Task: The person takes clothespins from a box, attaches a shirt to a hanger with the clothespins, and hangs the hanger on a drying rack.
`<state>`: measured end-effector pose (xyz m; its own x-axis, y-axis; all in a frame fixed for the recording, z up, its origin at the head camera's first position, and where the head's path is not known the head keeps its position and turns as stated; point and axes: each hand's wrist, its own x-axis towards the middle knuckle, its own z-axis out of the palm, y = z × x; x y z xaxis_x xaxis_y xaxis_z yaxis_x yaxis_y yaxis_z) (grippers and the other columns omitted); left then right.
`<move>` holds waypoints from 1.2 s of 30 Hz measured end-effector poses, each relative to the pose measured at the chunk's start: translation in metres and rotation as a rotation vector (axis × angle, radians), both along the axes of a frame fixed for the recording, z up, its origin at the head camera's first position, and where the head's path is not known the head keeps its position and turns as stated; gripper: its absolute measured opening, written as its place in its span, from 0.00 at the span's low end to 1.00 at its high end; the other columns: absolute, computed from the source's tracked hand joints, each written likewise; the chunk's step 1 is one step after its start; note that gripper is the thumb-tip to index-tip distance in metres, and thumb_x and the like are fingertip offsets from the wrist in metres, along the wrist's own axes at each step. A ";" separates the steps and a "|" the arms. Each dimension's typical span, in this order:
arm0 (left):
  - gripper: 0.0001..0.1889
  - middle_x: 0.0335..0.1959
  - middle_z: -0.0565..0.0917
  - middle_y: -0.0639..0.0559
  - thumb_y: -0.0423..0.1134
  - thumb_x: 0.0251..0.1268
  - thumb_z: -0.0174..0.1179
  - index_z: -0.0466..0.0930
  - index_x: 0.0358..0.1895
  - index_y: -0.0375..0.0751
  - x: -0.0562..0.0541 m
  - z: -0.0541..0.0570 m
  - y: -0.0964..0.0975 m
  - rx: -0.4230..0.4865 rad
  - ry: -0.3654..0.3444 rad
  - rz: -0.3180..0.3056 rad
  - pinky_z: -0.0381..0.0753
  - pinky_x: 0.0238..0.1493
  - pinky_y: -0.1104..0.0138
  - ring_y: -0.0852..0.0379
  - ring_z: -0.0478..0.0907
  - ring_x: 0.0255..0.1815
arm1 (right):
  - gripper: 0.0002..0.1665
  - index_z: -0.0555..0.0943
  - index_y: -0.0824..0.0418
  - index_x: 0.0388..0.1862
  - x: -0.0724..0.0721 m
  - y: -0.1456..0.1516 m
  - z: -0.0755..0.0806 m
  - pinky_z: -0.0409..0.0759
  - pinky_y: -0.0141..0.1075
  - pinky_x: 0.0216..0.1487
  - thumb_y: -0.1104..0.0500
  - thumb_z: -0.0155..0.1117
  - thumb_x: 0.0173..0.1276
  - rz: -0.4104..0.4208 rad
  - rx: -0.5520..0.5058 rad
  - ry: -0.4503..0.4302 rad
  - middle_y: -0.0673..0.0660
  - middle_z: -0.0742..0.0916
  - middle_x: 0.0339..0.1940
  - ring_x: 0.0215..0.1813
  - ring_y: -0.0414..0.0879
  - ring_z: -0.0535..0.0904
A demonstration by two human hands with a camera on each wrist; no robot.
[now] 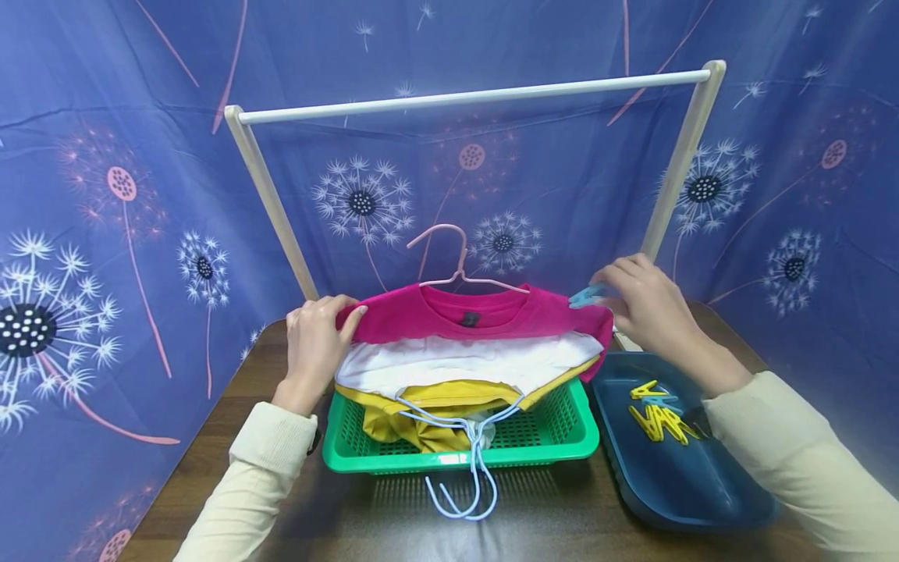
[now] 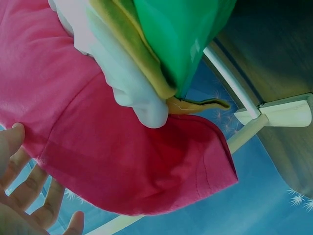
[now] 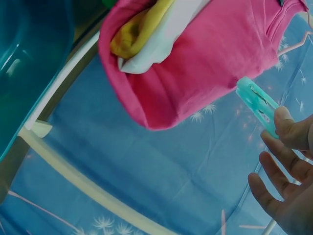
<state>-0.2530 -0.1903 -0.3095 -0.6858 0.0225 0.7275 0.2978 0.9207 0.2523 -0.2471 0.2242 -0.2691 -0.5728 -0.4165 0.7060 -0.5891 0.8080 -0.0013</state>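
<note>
Head view alone unites the left hand [image 1: 316,336], pinching a pink shirt [image 1: 393,316], and right hand [image 1: 649,312], pinching a clothespin [image 1: 585,297].

In the left wrist view, I see the person's left hand [image 2: 29,196] at 8 o'clock, its thumb [image 2: 10,142] against the edge of a pink garment [image 2: 117,156], the other fingers just below that edge. The garment spreads from 10 o'clock round to 5, its hemmed sleeve end pointing towards 4. White cloth [image 2: 122,78] lies over it towards 11, yellow cloth [image 2: 134,51] beside that, then a green basket [image 2: 190,29] near 12. At 3 sits a pale wooden foot [image 2: 288,113] with a white bar [image 2: 230,81] meeting it, dark tabletop [image 2: 274,44] at 2, and blue patterned fabric [image 2: 259,196] at 5.
</note>
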 end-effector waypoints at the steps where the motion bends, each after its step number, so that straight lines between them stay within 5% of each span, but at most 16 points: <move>1: 0.10 0.32 0.85 0.48 0.48 0.58 0.61 0.83 0.34 0.46 0.000 0.000 0.000 0.000 -0.001 0.001 0.66 0.42 0.50 0.45 0.77 0.33 | 0.15 0.79 0.65 0.34 0.000 -0.001 0.001 0.74 0.49 0.41 0.74 0.65 0.45 0.012 -0.003 0.009 0.59 0.82 0.31 0.42 0.54 0.73; 9: 0.10 0.32 0.85 0.48 0.48 0.58 0.61 0.83 0.34 0.46 -0.001 -0.001 0.000 0.004 0.000 -0.002 0.66 0.42 0.50 0.45 0.77 0.33 | 0.16 0.79 0.65 0.33 -0.005 -0.011 0.003 0.75 0.47 0.38 0.77 0.65 0.44 0.071 -0.033 0.036 0.58 0.82 0.31 0.42 0.53 0.71; 36: 0.10 0.31 0.85 0.47 0.47 0.57 0.61 0.84 0.34 0.45 -0.001 -0.003 -0.001 0.004 0.024 -0.011 0.66 0.42 0.50 0.44 0.78 0.33 | 0.14 0.79 0.64 0.32 -0.026 -0.020 -0.009 0.74 0.48 0.41 0.77 0.62 0.46 0.068 -0.033 -0.013 0.58 0.83 0.31 0.44 0.54 0.71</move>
<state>-0.2541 -0.1909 -0.3127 -0.6681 0.0267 0.7436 0.3134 0.9165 0.2487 -0.2730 0.2040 -0.2779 -0.5534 -0.4315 0.7124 -0.6426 0.7654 -0.0356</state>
